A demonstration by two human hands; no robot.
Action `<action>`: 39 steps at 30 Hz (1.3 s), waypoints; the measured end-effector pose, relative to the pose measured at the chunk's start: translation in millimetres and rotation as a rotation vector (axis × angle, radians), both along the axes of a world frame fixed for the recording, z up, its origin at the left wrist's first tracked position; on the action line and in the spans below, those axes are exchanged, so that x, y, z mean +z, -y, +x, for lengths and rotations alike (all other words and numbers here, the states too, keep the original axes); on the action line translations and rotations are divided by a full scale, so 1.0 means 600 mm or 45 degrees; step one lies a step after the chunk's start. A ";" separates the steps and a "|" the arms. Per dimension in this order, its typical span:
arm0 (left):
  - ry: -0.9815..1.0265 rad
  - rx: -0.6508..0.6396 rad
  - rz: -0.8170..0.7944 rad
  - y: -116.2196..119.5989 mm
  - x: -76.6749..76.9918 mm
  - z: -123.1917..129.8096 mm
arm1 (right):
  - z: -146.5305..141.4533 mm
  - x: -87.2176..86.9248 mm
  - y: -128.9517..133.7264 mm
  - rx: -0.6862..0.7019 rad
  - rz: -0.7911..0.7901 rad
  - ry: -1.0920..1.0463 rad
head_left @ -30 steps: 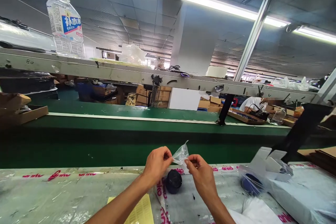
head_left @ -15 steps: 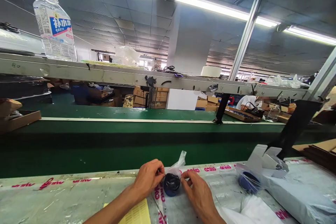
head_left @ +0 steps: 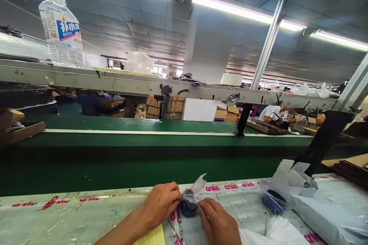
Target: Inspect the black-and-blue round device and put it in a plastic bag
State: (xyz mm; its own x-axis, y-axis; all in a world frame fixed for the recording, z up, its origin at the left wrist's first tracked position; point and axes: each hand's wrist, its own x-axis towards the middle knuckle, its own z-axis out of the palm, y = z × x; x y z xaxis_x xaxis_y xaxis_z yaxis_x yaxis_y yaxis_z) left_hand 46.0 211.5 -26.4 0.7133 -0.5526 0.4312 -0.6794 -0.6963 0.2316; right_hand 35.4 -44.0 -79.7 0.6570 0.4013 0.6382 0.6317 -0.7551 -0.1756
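Observation:
A round dark blue item [head_left: 188,211] sits on the plastic-covered bench between my hands, its top partly covered by a clear plastic bag [head_left: 197,188]. My left hand [head_left: 163,203] pinches the bag at the item's left side. On the right side, my right hand [head_left: 217,220] has its fingertips pressed together on the bag's edge. A yellow sheet [head_left: 152,236] lies partly under my left forearm. Further right is another blue round item [head_left: 274,201] in clear plastic, beside an open white box [head_left: 290,180].
Behind the bench runs a green conveyor surface [head_left: 120,164]. A metal rail [head_left: 129,82] crosses above it, with a plastic bottle [head_left: 61,30] on top at the left. A white wrapped package [head_left: 324,214] lies at the right. A person in white [head_left: 268,112] is far back.
The bag has come down over the round item's dark top, and its upright end leans further right. My right hand has turned, with its fingers lower and closer together.

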 end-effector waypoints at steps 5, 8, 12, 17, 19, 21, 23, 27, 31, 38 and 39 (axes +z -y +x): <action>0.224 -0.022 0.133 -0.002 -0.007 0.004 | -0.003 0.001 0.005 0.007 -0.229 0.286; 0.377 -0.052 0.217 -0.005 -0.014 0.005 | -0.009 0.003 0.005 -0.038 -0.290 0.376; 0.528 -0.116 0.321 -0.008 -0.007 0.004 | -0.016 0.003 0.003 -0.095 -0.326 0.438; 0.632 -0.179 0.426 -0.005 0.015 0.000 | -0.013 0.005 -0.002 -0.066 -0.343 0.431; 0.655 -0.173 0.445 -0.004 0.017 -0.002 | -0.011 0.005 -0.003 -0.056 -0.341 0.443; 0.672 -0.189 0.457 -0.004 0.015 -0.003 | -0.010 0.002 -0.002 -0.047 -0.340 0.475; 0.680 -0.223 0.483 -0.005 0.009 -0.003 | -0.009 -0.001 -0.001 -0.032 -0.342 0.517; 0.631 -0.222 0.573 -0.006 -0.008 0.005 | -0.001 -0.009 -0.003 0.008 -0.333 0.573; 0.489 -0.200 0.638 0.000 -0.024 0.013 | 0.011 -0.021 -0.012 -0.028 -0.297 0.518; 0.032 -0.057 0.488 0.017 -0.020 0.009 | 0.012 -0.024 -0.038 -0.066 -0.254 0.152; -0.048 -0.030 0.419 0.018 -0.011 0.008 | 0.014 -0.016 -0.041 -0.095 -0.213 0.068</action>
